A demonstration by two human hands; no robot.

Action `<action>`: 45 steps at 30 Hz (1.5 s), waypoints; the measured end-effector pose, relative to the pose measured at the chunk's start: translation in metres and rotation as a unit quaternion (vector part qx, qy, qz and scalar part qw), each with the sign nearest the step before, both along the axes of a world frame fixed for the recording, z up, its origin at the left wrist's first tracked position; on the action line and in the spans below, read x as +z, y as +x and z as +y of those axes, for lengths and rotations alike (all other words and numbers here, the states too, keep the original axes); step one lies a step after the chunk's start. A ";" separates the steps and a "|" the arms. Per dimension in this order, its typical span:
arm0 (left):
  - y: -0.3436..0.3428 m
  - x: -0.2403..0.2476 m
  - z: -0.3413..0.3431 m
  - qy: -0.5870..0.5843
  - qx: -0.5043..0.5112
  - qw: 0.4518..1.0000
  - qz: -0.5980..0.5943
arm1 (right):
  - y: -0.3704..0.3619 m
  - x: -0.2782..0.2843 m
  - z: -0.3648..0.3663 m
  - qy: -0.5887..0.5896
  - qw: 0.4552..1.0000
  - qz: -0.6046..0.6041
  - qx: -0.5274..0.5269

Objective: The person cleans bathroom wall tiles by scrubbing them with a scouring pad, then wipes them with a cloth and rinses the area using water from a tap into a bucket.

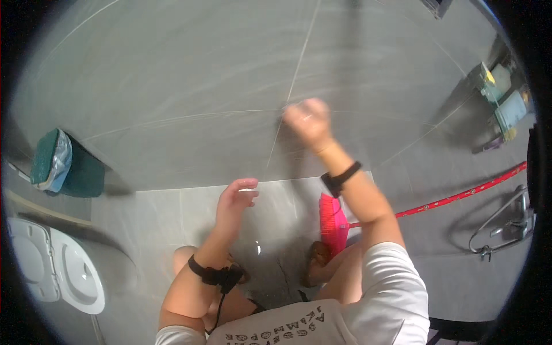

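Note:
My right hand is raised against the grey tiled wall, near where the pale grout lines cross. Its fingers are curled in and somewhat blurred, and whatever they may hold is hidden. Lower and to the left, my left hand hangs in the air over the floor with bent fingers apart and nothing in them. A pink broom with a long red patterned handle leans to the right, its head beside my right foot, below my right forearm.
A green bin with a bag liner stands at the left wall, above a white toilet with its lid raised. On the right wall are a shelf of bottles and a shower tap with a hose. The light tiled floor looks wet.

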State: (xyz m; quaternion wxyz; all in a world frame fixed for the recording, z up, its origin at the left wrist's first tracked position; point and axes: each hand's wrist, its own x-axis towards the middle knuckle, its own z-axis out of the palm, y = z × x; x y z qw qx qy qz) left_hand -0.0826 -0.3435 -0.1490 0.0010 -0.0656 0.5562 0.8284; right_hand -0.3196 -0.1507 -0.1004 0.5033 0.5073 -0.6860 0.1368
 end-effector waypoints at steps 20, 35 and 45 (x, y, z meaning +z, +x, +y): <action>0.021 -0.006 -0.054 0.001 0.141 0.990 0.014 | 0.008 0.213 -0.049 -0.222 0.940 0.202 -0.161; 0.027 0.006 -0.064 0.023 0.182 0.981 0.061 | 0.069 0.020 -0.234 0.346 0.936 0.000 0.070; 0.031 -0.004 -0.087 0.080 0.191 0.978 0.034 | 0.078 0.230 -0.302 0.040 0.988 0.144 -0.026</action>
